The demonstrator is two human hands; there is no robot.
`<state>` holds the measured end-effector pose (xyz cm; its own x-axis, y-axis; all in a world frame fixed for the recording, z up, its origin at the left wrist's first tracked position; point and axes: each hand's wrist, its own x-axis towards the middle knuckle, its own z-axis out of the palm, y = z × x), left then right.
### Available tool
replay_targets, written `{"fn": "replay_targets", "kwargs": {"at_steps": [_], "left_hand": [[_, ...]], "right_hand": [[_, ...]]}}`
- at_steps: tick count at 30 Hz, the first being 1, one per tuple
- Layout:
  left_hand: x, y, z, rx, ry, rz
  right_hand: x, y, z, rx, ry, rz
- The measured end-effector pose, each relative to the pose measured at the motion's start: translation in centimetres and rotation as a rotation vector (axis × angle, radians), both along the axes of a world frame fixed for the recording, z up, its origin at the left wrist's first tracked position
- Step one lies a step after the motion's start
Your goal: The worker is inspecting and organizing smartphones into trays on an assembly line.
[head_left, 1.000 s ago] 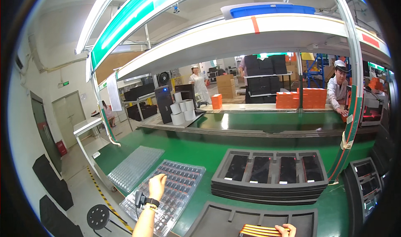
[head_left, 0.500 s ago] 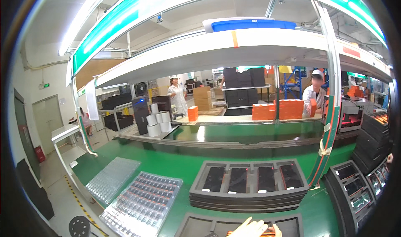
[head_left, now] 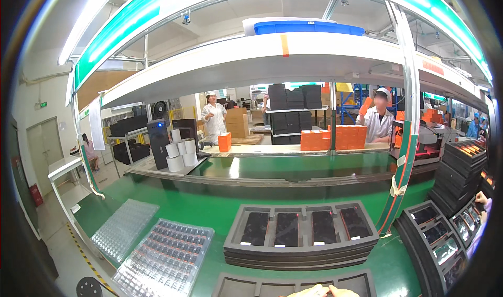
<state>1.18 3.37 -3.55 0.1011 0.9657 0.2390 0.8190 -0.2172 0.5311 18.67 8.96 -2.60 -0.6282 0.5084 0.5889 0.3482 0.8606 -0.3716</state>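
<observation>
At the lower edge, my left hand (head_left: 313, 290) and my right hand (head_left: 342, 292) are close together over a grey foam tray (head_left: 238, 285) with compartments. Both hands are largely cut off by the frame. Their fingers look bent in around something dark and small in view, too hidden to name. Just beyond lies a stack of grey foam trays (head_left: 301, 259). Its top tray holds several flat black phone-like panels (head_left: 286, 229), each with a white label at its near end.
Clear plastic blister trays (head_left: 162, 257) lie at left on the green table (head_left: 220, 197). More foam trays (head_left: 419, 239) stand at right, by another person's hand (head_left: 481, 197). A taped post (head_left: 402, 176) rises between. Label rolls (head_left: 175, 163) and orange boxes (head_left: 314, 140) stand farther back.
My view has shifted, so the table items sit more to the left. My hands show less, and the orange-edged thing under them is hidden. Across the bench, a person has raised an orange box.
</observation>
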Motion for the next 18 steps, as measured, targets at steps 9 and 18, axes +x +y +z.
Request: {"fn": "replay_targets", "kwargs": {"at_steps": [9, 18], "left_hand": [[0.2, -0.9, 0.6, -0.011, -0.011, 0.002], [-0.8, 0.2, 0.1, 0.012, -0.340, 0.123]], "right_hand": [[-0.9, 0.7, -1.7, -0.132, -0.020, 0.007], [-1.4, 0.3, -2.3, -0.345, 0.267, -0.018]]}}
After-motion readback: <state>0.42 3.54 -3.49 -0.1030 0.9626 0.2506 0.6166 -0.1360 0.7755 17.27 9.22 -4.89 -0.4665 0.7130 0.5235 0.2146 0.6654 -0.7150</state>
